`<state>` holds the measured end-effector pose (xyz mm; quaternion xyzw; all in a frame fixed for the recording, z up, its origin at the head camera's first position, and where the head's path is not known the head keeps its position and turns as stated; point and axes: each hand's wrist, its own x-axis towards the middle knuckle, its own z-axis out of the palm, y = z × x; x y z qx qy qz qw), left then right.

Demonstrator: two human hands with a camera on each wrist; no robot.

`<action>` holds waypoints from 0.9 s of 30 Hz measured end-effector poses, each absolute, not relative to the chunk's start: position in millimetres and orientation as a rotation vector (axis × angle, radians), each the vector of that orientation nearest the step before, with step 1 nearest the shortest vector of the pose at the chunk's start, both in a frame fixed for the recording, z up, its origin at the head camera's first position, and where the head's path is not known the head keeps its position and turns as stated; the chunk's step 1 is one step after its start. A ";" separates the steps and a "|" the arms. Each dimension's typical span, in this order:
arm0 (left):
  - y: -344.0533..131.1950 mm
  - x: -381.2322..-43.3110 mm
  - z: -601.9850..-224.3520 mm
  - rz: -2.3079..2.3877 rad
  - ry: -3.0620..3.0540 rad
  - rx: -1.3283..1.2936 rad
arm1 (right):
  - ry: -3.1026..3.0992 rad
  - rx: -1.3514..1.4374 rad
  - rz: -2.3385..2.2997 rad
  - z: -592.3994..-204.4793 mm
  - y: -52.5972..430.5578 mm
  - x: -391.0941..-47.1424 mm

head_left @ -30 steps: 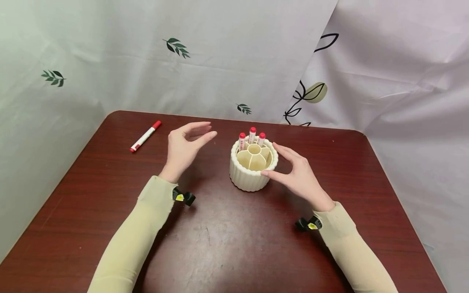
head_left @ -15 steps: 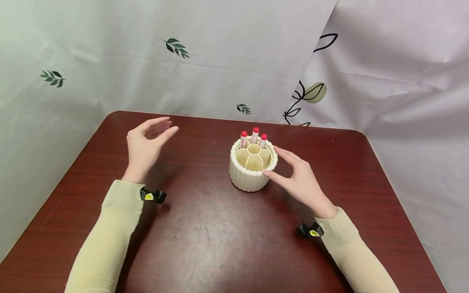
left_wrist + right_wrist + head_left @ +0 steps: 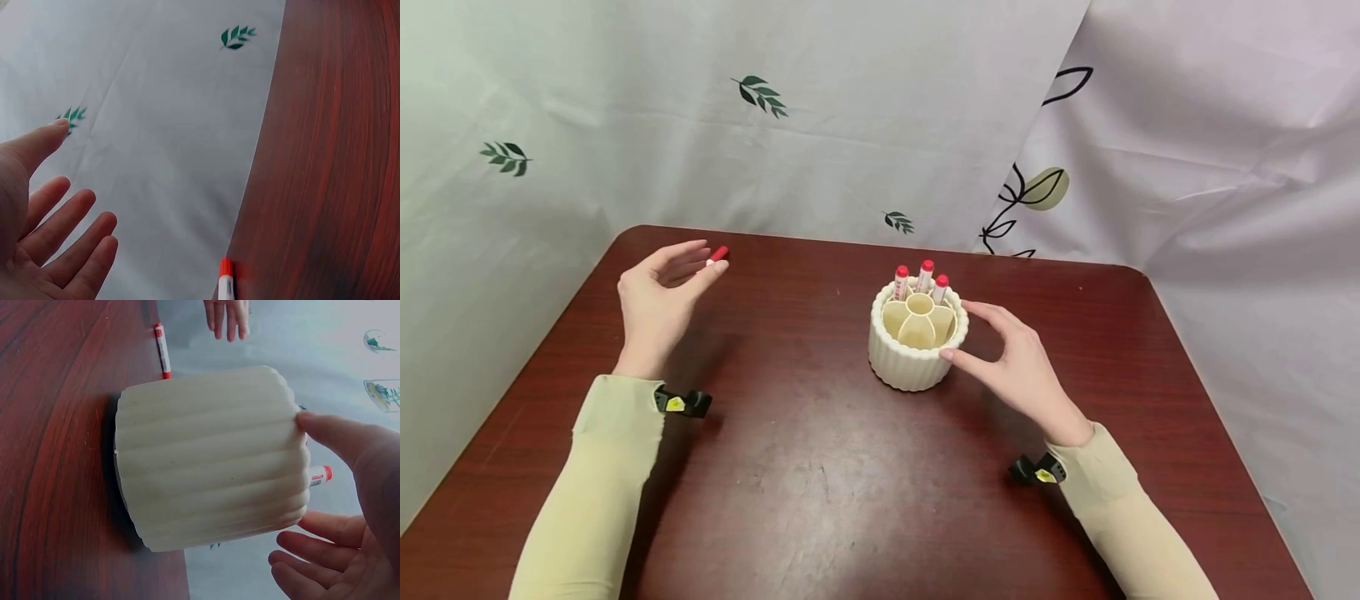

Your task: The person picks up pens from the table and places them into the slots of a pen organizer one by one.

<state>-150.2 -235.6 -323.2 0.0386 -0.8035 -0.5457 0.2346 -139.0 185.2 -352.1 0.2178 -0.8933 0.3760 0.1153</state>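
A cream fluted pen holder [image 3: 904, 367] with petal-shaped compartments stands upright on the table. Three red-capped markers [image 3: 924, 277] stand in its rear compartments. My right hand [image 3: 1026, 371] holds the holder's rim on the right side, thumb at the front and index finger behind, as the right wrist view [image 3: 337, 434] of the thumb confirms. Over the table's far left, my left hand [image 3: 658, 304] hovers with relaxed fingers apart and nothing between them. Beyond it lies a loose red-and-white marker [image 3: 162, 350], largely hidden by the hand in the head view, where its red cap [image 3: 720, 253] shows.
The dark red wooden table [image 3: 820, 467] has rounded far corners. White cloth [image 3: 820, 167] with printed leaves hangs behind its far edge and along both sides. Each wrist wears a black camera strap [image 3: 685, 403].
My left hand has moved left, from beside the pen holder to over the loose marker. The holder has turned slightly, its markers shifting right. My right hand has stayed at the rim.
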 end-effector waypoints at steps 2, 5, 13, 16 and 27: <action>-244.6 -153.2 -328.6 -1.478 -2.244 0.144 | -2.631 0.640 1.095 -352.6 185.7 -140.0; -260.0 -159.8 -339.2 -1.470 -2.308 0.205 | -2.665 0.630 1.079 -353.5 185.6 -141.4; -286.3 -168.0 -360.6 -1.345 -2.470 0.332 | -2.687 0.637 1.094 -353.3 178.5 -146.8; -291.2 -169.7 -364.5 -1.265 -2.529 0.351 | -2.687 0.646 1.102 -354.4 175.5 -148.9; -311.3 -181.8 -382.3 -1.074 -2.707 0.330 | -2.688 0.579 1.145 -357.9 168.6 -145.0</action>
